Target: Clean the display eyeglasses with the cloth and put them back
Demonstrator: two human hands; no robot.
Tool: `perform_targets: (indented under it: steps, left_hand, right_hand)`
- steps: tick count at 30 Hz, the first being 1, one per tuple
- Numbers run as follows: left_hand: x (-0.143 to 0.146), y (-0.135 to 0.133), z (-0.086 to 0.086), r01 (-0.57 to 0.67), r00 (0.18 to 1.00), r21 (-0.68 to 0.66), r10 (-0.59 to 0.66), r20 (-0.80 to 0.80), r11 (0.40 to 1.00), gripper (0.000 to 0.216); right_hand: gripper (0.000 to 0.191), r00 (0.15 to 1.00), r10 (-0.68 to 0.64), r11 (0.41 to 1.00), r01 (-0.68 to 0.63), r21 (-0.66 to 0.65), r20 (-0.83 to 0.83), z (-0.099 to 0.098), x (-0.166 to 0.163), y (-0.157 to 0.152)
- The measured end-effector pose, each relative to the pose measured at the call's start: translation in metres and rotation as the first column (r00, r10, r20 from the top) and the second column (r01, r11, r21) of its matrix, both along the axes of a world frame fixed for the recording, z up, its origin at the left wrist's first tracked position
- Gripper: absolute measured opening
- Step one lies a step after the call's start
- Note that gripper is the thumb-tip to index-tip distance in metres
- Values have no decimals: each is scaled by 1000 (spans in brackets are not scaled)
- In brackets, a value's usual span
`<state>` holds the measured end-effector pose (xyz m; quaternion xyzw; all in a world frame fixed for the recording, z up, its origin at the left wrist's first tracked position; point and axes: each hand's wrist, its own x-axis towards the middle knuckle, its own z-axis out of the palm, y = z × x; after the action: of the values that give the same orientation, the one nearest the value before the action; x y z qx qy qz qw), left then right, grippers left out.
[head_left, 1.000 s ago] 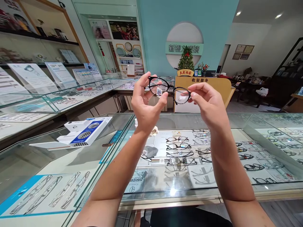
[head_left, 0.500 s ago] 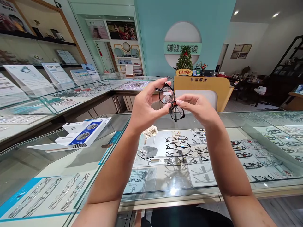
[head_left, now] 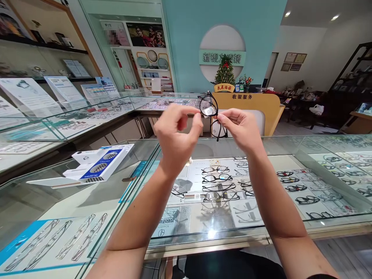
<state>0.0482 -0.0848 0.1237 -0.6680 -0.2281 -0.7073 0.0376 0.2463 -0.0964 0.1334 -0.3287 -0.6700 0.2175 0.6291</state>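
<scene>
Above a glass display counter [head_left: 261, 147] I hold up a pair of black round-rimmed glasses [head_left: 209, 108], turned so one lens stands above the other. My right hand [head_left: 242, 130] pinches the frame at the bridge, fingers closed on it. My left hand [head_left: 177, 133] is just left of the frame, its fingers curled together with fingertips at the rim of the upper lens; whether they grip it I cannot tell. A small white tag shows on the upper lens.
Rows of spectacle frames [head_left: 217, 186] lie under the counter glass below my arms. A white and blue box [head_left: 99, 166] rests on the glass at the left. More glass cases with leaflets [head_left: 64, 89] run along the left. A yellow cashier desk [head_left: 261, 104] stands behind.
The glasses went from level, held at both ends, to turned upright. My right hand moved in to the bridge; my left hand's fingers loosened from the lens and curled.
</scene>
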Motion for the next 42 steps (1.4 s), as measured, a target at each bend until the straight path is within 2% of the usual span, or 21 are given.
perform_targets:
  steps: [3,5,9,13,17,19,21,23,25,28,30,36,39,42]
  left_hand:
    - [6,-8,1,81,987,-306,-119,-106,949,30]
    - [9,-8,2,145,978,-411,-194,-79,900,35]
    - [9,4,1,263,956,-484,-295,11,835,47]
    - [6,21,-5,262,956,-527,-294,24,809,48]
    - [5,28,-8,184,963,-566,-262,-60,804,36]
    - [7,28,-9,95,962,-559,-221,-162,824,28]
    - [10,30,-12,-36,928,-543,-174,-331,839,20]
    - [16,34,-20,-194,824,-528,-154,-545,827,17]
    - [25,43,-33,-355,650,-493,-170,-741,795,20]
    - [42,60,-57,-524,364,-397,-224,-904,753,26]
    - [53,70,-71,-591,234,-330,-235,-943,736,30]
    - [74,82,-98,-590,148,-303,-269,-952,748,31]
    - [80,84,-107,-592,121,-291,-274,-954,752,31]
    - [84,83,-112,-605,104,-273,-266,-958,748,30]
  right_hand:
    - [47,992,-108,992,103,77,60,-1,-8,-6]
    - [41,975,-192,974,176,140,112,-2,-13,-11]
    - [26,919,-314,940,264,218,240,-4,-19,-16]
    - [18,858,-321,945,261,199,401,-3,-18,-22]
    - [26,823,-339,941,289,178,455,2,-7,-26]
    - [42,822,-390,920,332,208,414,7,2,-27]
    - [61,835,-453,887,390,247,312,11,11,-29]
    - [71,852,-469,877,418,238,230,12,19,-33]
    - [72,871,-427,903,396,165,243,8,28,-43]
    - [73,871,-327,934,357,-16,366,-15,46,-74]
    - [71,858,-289,918,374,-131,424,-40,61,-103]
    - [69,902,-130,809,337,-481,412,-124,103,-209]
    - [69,922,-104,734,324,-597,372,-151,117,-258]
    - [70,932,-87,665,316,-676,351,-167,128,-297]
